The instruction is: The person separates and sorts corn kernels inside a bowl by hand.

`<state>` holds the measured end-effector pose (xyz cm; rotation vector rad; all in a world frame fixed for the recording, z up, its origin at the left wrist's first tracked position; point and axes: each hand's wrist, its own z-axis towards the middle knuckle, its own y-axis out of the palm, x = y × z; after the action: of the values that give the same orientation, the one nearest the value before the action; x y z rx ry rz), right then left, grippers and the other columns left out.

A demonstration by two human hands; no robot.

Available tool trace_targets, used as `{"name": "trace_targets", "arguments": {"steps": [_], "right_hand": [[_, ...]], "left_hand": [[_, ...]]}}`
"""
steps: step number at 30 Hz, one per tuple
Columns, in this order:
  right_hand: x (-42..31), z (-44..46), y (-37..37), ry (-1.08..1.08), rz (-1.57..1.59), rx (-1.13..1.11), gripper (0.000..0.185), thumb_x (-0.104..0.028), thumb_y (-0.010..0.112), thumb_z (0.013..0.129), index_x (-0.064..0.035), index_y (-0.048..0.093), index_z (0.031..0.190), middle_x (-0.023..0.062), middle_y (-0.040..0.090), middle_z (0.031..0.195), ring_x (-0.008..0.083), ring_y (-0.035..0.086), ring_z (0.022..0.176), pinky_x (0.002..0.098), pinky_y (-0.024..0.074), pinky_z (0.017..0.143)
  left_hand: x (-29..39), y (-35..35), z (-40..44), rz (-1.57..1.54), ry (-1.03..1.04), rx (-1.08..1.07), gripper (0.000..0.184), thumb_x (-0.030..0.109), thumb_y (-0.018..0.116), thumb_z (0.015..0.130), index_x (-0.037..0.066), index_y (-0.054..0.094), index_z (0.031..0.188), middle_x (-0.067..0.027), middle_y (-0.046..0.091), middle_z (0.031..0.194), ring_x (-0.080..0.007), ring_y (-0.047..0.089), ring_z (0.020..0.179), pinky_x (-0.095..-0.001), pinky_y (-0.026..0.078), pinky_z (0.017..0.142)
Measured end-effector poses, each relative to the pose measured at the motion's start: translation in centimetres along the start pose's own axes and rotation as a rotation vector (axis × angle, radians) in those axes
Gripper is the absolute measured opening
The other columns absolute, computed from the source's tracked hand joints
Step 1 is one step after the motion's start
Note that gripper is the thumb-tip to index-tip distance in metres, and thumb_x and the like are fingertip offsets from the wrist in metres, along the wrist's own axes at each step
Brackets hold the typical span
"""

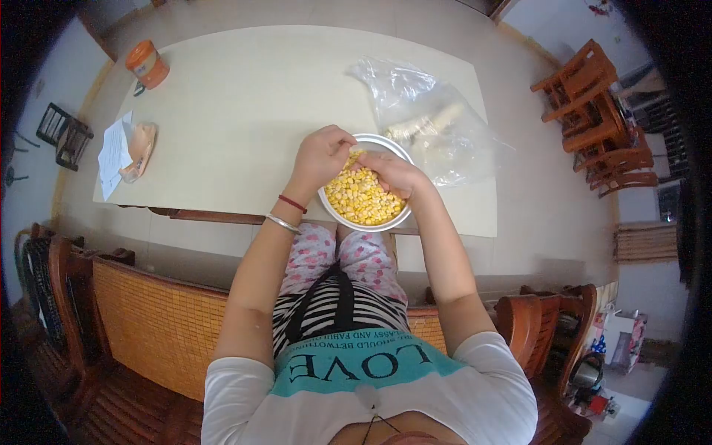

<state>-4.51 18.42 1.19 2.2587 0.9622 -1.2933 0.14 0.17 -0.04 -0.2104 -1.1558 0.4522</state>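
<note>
Yellow corn kernels point(361, 202) fill much of a white bowl point(406, 216) at the table's near edge, in front of my lap. My left hand point(322, 156) is over the bowl's left rim, its fingers curled in a pinch; what they hold, if anything, is hidden. My right hand point(394, 174) reaches in over the right rim, fingers stretched over the kernels and partly hidden by the hand itself. The fingertips of both hands come close together above the far part of the bowl. A clear plastic bag point(463, 144) with pale corn cobs point(426, 124) inside lies just beyond my right hand.
On the pale table point(245, 111) an orange canister point(147, 64) stands at the far left. Papers point(115, 156) and an opened packet point(141, 152) lie near the left edge. Wooden chairs point(601, 122) stand at right, and a wooden bench point(159, 319) is behind me.
</note>
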Motion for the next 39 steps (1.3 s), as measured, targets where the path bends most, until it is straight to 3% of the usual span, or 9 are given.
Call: {"name": "trace_targets", "arguments": {"steps": [5, 8, 14, 17, 22, 26, 30, 34, 39], "right_hand": [[0.4, 0.4, 0.0, 0.030, -0.100, 0.029, 0.036, -0.030, 0.061, 0.088, 0.0008, 0.063, 0.108, 0.0088, 0.065, 0.100, 0.0120, 0.060, 0.081, 0.0256, 0.0482, 0.062], [-0.8, -0.6, 0.7, 0.033, -0.074, 0.042, 0.034, -0.025, 0.060, 0.089, 0.0019, 0.062, 0.110, 0.0101, 0.065, 0.102, 0.0144, 0.061, 0.084, 0.0271, 0.0502, 0.069], [-0.1, -0.1, 0.3, 0.032, -0.037, 0.018, 0.034, -0.024, 0.058, 0.090, 0.0029, 0.062, 0.111, 0.0117, 0.065, 0.103, 0.0173, 0.062, 0.089, 0.0289, 0.0505, 0.078], [0.5, 0.5, -0.1, 0.006, -0.042, -0.013, 0.034, -0.024, 0.058, 0.090, 0.0021, 0.063, 0.110, 0.0113, 0.065, 0.104, 0.0178, 0.062, 0.090, 0.0299, 0.0502, 0.079], [-0.7, -0.5, 0.4, 0.014, -0.205, 0.047, 0.035, -0.027, 0.056, 0.090, 0.0004, 0.063, 0.110, 0.0115, 0.066, 0.102, 0.0188, 0.062, 0.090, 0.0303, 0.0497, 0.079], [3.5, 3.1, -1.0, -0.101, -0.147, 0.067, 0.035, -0.029, 0.054, 0.089, 0.0002, 0.066, 0.104, 0.0103, 0.068, 0.095, 0.0218, 0.063, 0.088, 0.0327, 0.0490, 0.078], [1.8, 1.3, 0.1, -0.352, -0.439, 0.342, 0.031, -0.026, 0.052, 0.090, -0.0021, 0.070, 0.100, 0.0100, 0.069, 0.082, 0.0196, 0.063, 0.073, 0.0326, 0.0501, 0.069], [1.2, 0.8, 0.7, -0.246, -0.169, 0.331, 0.025, -0.009, 0.052, 0.088, 0.0002, 0.068, 0.104, 0.0103, 0.067, 0.082, 0.0131, 0.062, 0.066, 0.0265, 0.0512, 0.058], [1.0, 0.7, 0.5, -0.264, -0.020, 0.287, 0.019, -0.008, 0.052, 0.090, 0.0018, 0.065, 0.100, 0.0077, 0.065, 0.089, 0.0130, 0.063, 0.074, 0.0257, 0.0540, 0.059]], "left_hand": [[0.6, -0.8, -0.3, -0.080, -0.008, -0.062, 0.013, 0.004, 0.064, 0.075, 0.002, 0.067, 0.087, -0.0114, 0.066, 0.088, -0.0267, 0.064, 0.088, -0.0342, 0.050, 0.079], [1.4, -2.0, -1.1, 0.021, 0.253, -0.196, 0.012, 0.004, 0.062, 0.072, 0.007, 0.067, 0.083, -0.0085, 0.065, 0.086, -0.0278, 0.061, 0.086, -0.0382, 0.047, 0.081], [1.4, -1.7, -3.0, 0.340, 0.337, -0.413, 0.014, 0.009, 0.067, 0.071, 0.013, 0.066, 0.084, -0.0041, 0.061, 0.091, -0.0234, 0.055, 0.102, -0.0466, 0.031, 0.104], [1.6, -1.6, -2.9, 0.383, 0.318, -0.436, 0.011, 0.010, 0.067, 0.072, 0.012, 0.066, 0.083, -0.0038, 0.061, 0.092, -0.0236, 0.056, 0.102, -0.0490, 0.030, 0.105], [1.6, -1.5, -2.8, 0.397, 0.293, -0.430, 0.008, 0.012, 0.067, 0.075, 0.011, 0.064, 0.082, -0.0043, 0.060, 0.090, -0.0237, 0.056, 0.100, -0.0496, 0.029, 0.105], [1.5, -1.1, -2.7, 0.298, 0.204, -0.362, 0.006, 0.010, 0.064, 0.077, 0.010, 0.061, 0.082, -0.0060, 0.061, 0.089, -0.0267, 0.057, 0.096, -0.0516, 0.032, 0.103], [2.1, 0.2, -1.5, 0.137, 0.123, -0.166, 0.005, 0.006, 0.061, 0.078, 0.006, 0.059, 0.083, -0.0108, 0.060, 0.086, -0.0321, 0.057, 0.090, -0.0482, 0.041, 0.091], [2.2, 1.5, -1.3, 0.090, 0.160, -0.034, 0.006, 0.004, 0.060, 0.078, 0.003, 0.059, 0.084, -0.0141, 0.059, 0.085, -0.0345, 0.056, 0.086, -0.0448, 0.043, 0.081], [2.0, 1.2, -1.5, 0.103, 0.171, 0.023, 0.007, 0.004, 0.061, 0.078, 0.003, 0.059, 0.085, -0.0143, 0.059, 0.084, -0.0345, 0.056, 0.085, -0.0438, 0.044, 0.078]]}}
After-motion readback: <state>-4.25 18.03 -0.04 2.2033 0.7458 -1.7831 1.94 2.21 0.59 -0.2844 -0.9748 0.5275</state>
